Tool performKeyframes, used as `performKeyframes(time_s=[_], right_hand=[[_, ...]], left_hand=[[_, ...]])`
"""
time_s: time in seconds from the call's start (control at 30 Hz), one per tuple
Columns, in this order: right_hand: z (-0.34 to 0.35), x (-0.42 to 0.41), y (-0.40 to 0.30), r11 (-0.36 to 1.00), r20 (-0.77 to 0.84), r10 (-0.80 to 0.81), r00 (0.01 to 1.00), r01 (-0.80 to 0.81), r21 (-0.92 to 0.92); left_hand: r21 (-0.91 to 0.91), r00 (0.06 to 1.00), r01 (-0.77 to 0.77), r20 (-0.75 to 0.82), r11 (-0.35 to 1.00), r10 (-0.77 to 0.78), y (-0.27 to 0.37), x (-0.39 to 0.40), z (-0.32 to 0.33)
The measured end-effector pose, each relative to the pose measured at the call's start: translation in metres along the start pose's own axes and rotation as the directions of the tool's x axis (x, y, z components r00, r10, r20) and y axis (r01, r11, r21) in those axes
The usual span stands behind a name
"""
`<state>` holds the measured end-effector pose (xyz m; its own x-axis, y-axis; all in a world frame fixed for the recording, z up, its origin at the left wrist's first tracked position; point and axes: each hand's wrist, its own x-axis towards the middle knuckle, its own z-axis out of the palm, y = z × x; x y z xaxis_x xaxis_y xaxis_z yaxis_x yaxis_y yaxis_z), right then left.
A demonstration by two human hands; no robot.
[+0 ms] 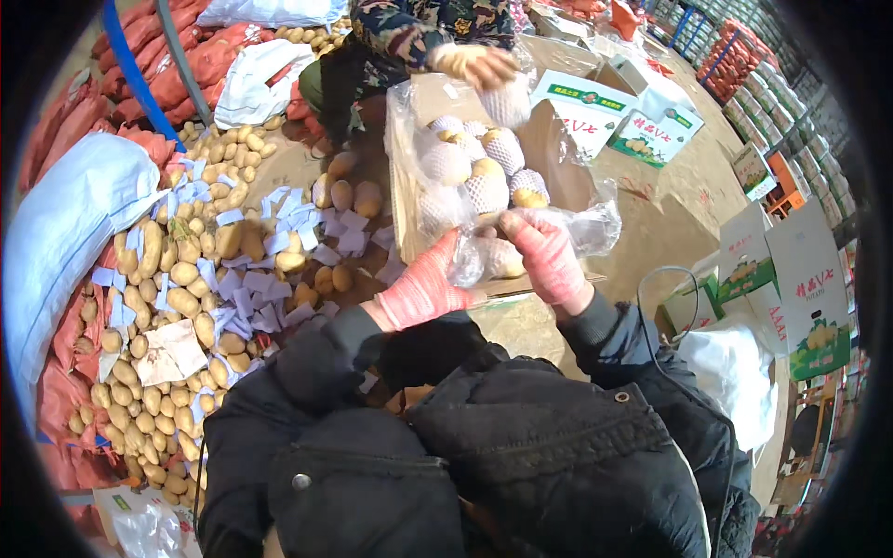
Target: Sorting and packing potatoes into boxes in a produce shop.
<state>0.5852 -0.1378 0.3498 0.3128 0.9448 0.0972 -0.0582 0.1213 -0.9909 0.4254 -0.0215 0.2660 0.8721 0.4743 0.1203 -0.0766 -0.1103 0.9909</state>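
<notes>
An unfolded cardboard box (404, 230) lined with a clear plastic bag (600, 223) lies before me, filled with potatoes in white foam net sleeves (486, 192). My left hand (425, 286), in a pink knitted glove, is at the box's near left corner with the bag's gathered film between thumb and fingers. My right hand (548, 254), in a matching glove, pinches the film at the near edge with its fingertips. Between the hands, a sleeved potato (504, 258) shows through the plastic.
Opposite, a co-worker's gloved hand (478, 64) touches a sleeved potato (508, 101) at the box's far side. Loose potatoes (183, 300) and pale paper slips (258, 293) cover the left. Printed cartons (656, 132) stand at back right; red mesh sacks (174, 70) are piled at back left.
</notes>
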Motion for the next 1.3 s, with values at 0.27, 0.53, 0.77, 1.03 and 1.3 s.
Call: performKeyframes(time_s=[0.27,0.53,0.77,1.03,1.3], right_hand=[[-0.042,-0.005,-0.051,0.900,-0.149,-0.381,0.912,0.330,-0.286],[-0.147,-0.015,0.013,0.714,-0.457,-0.359,0.814,-0.076,-0.696],[-0.230,0.025,0.078,0.145,-0.203,-0.226,0.953,-0.174,-0.974],[-0.132,0.090,0.019,0.941,-0.360,-0.286,0.888,0.189,-0.282],[-0.014,0.056,0.075,0.978,-0.307,-0.036,0.951,0.096,0.183]], left_hand=[[0.135,0.963,-0.039,-0.258,0.990,0.073,-0.009,0.033,-0.049],[-0.595,0.876,-0.025,-0.400,0.804,-0.269,0.005,0.086,-0.041],[-0.444,0.926,-0.010,-0.342,0.896,-0.159,-0.006,0.059,-0.035],[-0.507,0.973,0.067,-0.159,0.859,-0.170,0.025,0.029,-0.051],[-0.280,0.976,0.074,-0.175,0.957,-0.127,-0.010,0.036,-0.025]])
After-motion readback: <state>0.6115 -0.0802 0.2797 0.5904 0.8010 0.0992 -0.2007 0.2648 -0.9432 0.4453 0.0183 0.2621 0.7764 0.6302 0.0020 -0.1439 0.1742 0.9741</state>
